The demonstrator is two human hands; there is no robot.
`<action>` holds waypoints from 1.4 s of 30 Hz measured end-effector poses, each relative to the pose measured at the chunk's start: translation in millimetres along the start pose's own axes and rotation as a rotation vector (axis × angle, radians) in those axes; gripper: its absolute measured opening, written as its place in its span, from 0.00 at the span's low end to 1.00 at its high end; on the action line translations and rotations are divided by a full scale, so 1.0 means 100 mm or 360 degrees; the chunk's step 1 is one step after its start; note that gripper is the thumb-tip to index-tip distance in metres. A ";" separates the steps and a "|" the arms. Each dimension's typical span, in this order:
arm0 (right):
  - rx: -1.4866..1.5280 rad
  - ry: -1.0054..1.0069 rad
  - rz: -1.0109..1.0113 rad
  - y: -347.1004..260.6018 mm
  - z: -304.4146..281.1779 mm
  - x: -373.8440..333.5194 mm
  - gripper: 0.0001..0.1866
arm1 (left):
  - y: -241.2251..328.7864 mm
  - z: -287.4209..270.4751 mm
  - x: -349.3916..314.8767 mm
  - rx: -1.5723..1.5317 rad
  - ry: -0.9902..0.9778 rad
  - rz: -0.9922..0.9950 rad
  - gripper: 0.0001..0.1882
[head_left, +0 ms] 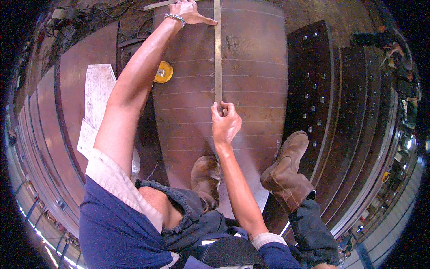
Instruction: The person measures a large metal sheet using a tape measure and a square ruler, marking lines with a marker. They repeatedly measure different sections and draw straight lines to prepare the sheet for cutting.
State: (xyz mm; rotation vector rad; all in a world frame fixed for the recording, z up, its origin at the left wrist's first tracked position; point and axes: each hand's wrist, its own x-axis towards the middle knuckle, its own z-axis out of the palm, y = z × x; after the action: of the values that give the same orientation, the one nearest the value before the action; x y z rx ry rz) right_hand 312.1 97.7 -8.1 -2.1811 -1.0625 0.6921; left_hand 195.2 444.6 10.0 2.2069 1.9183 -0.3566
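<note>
- Steel plate (255, 54), centre of frame: pale lines (257, 76) run across it; square up to those.
- Straightedge (218, 62), top to mid-frame on the plate: should lie flat, no skew.
- Left hand (187, 12), top of frame: thumb wide, tip on the straightedge; press evenly.
- Right hand (226, 125), mid-frame: fingers pinched narrow on its lower end, can't tell if also on a tool; don't nudge.

Moderate light leaves a pale sheen low on the plate (251, 125); edges bend strongly, corners fall black and grainy, and rim detail seems soft.
</note>
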 end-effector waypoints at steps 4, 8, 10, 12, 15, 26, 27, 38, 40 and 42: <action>0.0028 -0.0043 0.0051 -0.01 -0.01 0.02 0.12 | -0.02 0.01 -0.01 -0.0018 0.0015 -0.0003 0.82; 0.0012 -0.0045 0.0086 -0.04 -0.03 0.02 0.12 | -0.02 0.00 0.00 -0.0016 0.0016 -0.0005 0.82; 0.0002 -0.0041 0.0068 -0.02 -0.02 0.02 0.12 | -0.02 0.00 0.00 -0.0012 0.0016 -0.0002 0.82; 0.0003 -0.0032 0.0047 -0.01 -0.02 0.01 0.12 | -0.02 0.00 0.00 -0.0016 0.0015 -0.0002 0.82; -0.0025 -0.0021 0.0003 -0.02 -0.03 0.02 0.13 | -0.02 0.00 0.00 -0.0016 0.0015 -0.0001 0.82; -0.0001 -0.0026 0.0026 -0.02 -0.04 0.02 0.13 | -0.01 0.00 -0.01 -0.0028 0.0016 0.0000 0.82; -0.0014 -0.0040 0.0034 -0.05 -0.05 0.02 0.12 | -0.02 0.00 -0.01 -0.0029 0.0017 -0.0005 0.82; 0.0089 -0.0045 -0.0069 -0.23 -0.25 0.16 0.12 | -0.02 0.00 -0.02 -0.0072 0.0063 0.0005 0.83; 0.0207 -0.0045 -0.0192 -0.26 -0.30 0.39 0.10 | -0.03 0.02 -0.03 -0.0105 0.0083 -0.0001 0.83; 0.0173 -0.0069 -0.0351 -0.43 -0.41 0.68 0.08 | -0.04 0.08 0.00 -0.0098 0.0104 -0.0001 0.83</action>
State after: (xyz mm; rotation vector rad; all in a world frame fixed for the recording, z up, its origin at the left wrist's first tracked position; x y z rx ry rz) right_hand 354.7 162.4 37.2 -1.9290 -1.2358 0.6818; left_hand 190.6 442.2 2.1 2.2051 1.9354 -0.2250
